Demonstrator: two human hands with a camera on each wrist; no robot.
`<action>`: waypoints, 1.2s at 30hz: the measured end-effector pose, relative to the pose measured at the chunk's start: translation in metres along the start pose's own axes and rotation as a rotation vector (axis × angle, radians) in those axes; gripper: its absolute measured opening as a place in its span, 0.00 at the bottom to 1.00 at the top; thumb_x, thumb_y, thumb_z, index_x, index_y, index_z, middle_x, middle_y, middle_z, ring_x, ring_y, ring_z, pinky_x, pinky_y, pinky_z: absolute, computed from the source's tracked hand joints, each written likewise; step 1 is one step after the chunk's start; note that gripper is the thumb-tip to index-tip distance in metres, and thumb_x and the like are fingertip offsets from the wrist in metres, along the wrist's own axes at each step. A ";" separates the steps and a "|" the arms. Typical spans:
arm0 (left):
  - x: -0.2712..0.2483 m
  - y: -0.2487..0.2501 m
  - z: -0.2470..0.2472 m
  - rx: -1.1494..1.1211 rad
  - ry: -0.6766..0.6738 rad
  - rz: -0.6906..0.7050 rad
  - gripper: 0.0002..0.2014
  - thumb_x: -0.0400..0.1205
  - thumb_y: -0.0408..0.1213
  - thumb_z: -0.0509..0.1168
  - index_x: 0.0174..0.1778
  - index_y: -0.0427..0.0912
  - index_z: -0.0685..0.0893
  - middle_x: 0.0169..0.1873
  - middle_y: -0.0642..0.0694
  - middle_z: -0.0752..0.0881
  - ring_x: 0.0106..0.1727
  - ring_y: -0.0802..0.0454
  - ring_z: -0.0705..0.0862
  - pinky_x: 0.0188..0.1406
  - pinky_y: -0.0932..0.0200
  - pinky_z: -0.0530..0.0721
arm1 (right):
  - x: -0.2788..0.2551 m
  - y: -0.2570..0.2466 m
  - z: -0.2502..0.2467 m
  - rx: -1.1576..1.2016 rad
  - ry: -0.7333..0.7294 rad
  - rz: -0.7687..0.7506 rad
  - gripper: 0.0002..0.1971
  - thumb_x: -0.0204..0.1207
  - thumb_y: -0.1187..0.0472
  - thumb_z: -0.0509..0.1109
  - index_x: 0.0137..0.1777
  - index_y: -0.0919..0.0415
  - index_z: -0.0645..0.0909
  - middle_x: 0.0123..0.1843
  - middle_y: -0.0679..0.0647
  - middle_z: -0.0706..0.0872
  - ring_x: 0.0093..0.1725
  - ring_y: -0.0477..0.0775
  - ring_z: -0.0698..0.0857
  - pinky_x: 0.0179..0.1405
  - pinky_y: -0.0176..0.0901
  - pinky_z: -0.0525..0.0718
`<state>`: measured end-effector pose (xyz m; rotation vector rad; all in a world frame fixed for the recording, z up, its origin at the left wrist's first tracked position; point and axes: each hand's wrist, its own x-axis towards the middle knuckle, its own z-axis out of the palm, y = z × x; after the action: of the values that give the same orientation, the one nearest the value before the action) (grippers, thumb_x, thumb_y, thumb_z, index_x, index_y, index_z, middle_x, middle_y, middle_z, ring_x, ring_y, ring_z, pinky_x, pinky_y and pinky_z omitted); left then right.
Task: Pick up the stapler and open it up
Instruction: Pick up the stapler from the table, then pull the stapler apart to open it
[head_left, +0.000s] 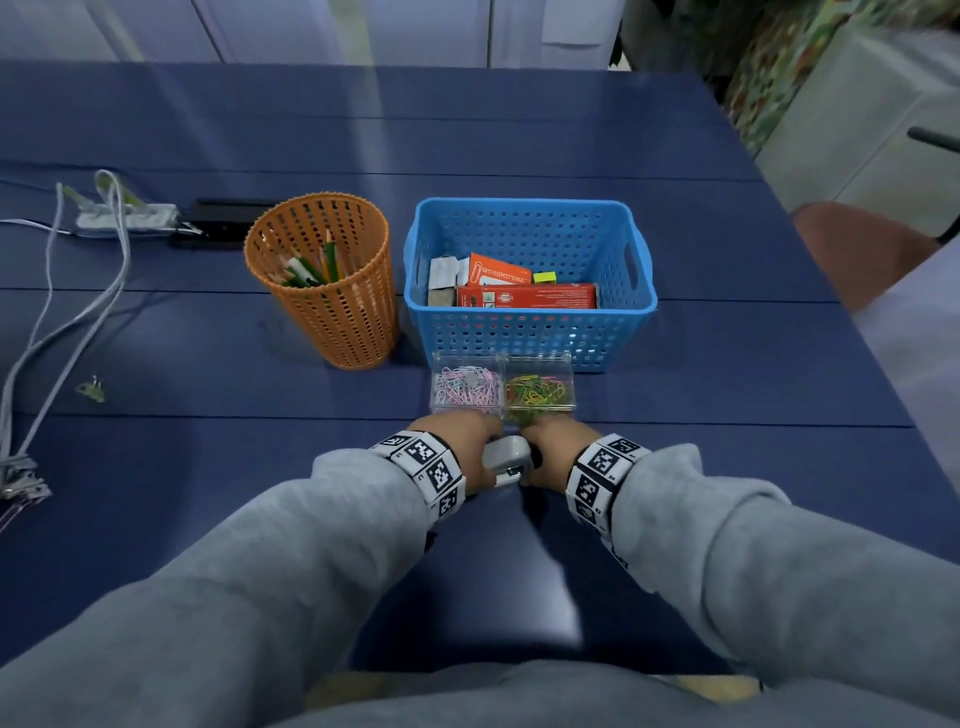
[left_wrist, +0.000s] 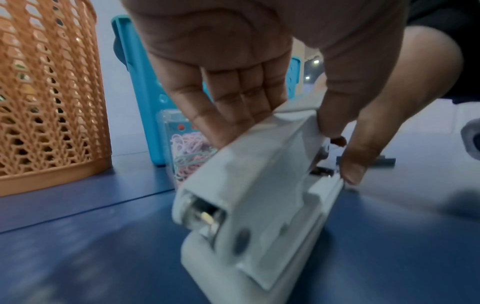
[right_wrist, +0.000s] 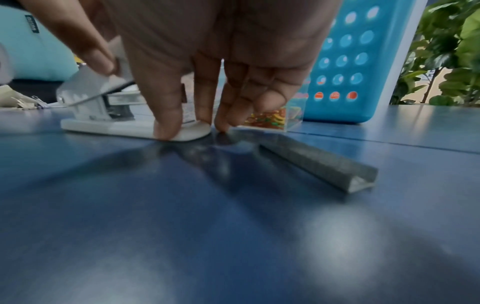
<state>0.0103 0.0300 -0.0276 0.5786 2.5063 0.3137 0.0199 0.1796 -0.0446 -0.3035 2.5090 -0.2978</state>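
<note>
A light grey stapler (head_left: 506, 458) lies on the blue table just in front of me, its hinge end toward me. My left hand (head_left: 457, 435) grips its top cover from above, fingers on one side and thumb on the other (left_wrist: 279, 125). The cover is tilted up off the base (right_wrist: 124, 126). My right hand (head_left: 558, 442) reaches down at the stapler's far end, with index and middle fingertips (right_wrist: 166, 129) pressing on the front of the base. That finger (left_wrist: 354, 168) shows in the left wrist view too. A strip of staples (right_wrist: 317, 162) lies on the table right of the stapler.
Two clear boxes of paper clips (head_left: 467, 387) (head_left: 540, 388) stand just beyond my hands. Behind them are a blue basket (head_left: 524, 205) with small boxes and an orange mesh cup (head_left: 324, 291) of pencils. A power strip (head_left: 124, 215) and cables lie at the far left.
</note>
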 end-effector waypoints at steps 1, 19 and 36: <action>-0.003 -0.001 -0.002 -0.028 0.021 -0.002 0.13 0.68 0.43 0.68 0.49 0.53 0.79 0.49 0.48 0.87 0.50 0.43 0.84 0.47 0.51 0.85 | 0.000 0.000 0.001 0.007 0.012 0.000 0.19 0.66 0.55 0.74 0.57 0.57 0.82 0.57 0.62 0.84 0.57 0.66 0.82 0.55 0.54 0.84; -0.062 -0.104 -0.017 -0.038 0.132 -0.284 0.12 0.65 0.45 0.71 0.30 0.54 0.72 0.37 0.48 0.83 0.43 0.45 0.80 0.46 0.46 0.84 | -0.001 0.006 0.008 -0.007 0.020 0.045 0.23 0.69 0.49 0.73 0.63 0.55 0.78 0.62 0.58 0.80 0.64 0.61 0.76 0.59 0.51 0.78; -0.019 -0.072 0.026 -0.179 0.021 -0.120 0.19 0.73 0.43 0.70 0.60 0.55 0.78 0.59 0.45 0.79 0.64 0.44 0.75 0.67 0.43 0.77 | -0.009 0.020 -0.001 0.017 0.021 0.002 0.24 0.70 0.48 0.72 0.65 0.54 0.77 0.64 0.56 0.79 0.64 0.59 0.78 0.62 0.50 0.79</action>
<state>0.0146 -0.0393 -0.0644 0.3543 2.4871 0.4945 0.0236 0.2016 -0.0451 -0.2926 2.5262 -0.3233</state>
